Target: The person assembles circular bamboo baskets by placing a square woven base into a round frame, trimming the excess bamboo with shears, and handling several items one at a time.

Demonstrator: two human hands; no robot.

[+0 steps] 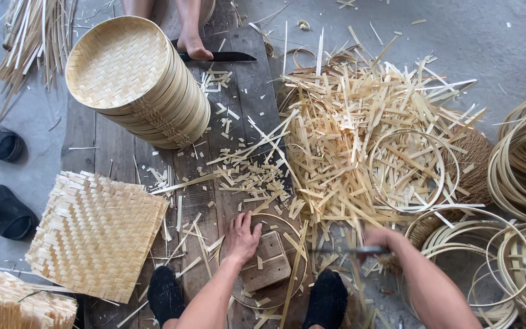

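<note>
Feet in dark socks (165, 293) brace at the near edge of the plank platform (248, 85). Left hand (241, 236): flat, fingers spread, pressing a thin bamboo hoop (298, 240) against a small wooden block (269, 261) near the platform's near edge. Right hand (380, 239): closed around the handle of a blade (348, 250), which is motion-blurred and points toward the left hand.

Hazards:
- Blade tip lies close to the left fingers; a slip along the hoop could likely cut them.
- Loose strips (360, 134) heaped off the platform's right edge may snag the right forearm.
- A second knife (220, 56) lies bare at the far edge, touching another person's foot (193, 45).

Clearance:
- Left near corner is taken by a woven square mat (95, 234); the far left corner carries a leaning stack of round woven trays (138, 82).
- Coiled hoops (522, 158) crowd the floor on the right.
- Open room remains only along the platform's centre planks, littered with offcuts.
</note>
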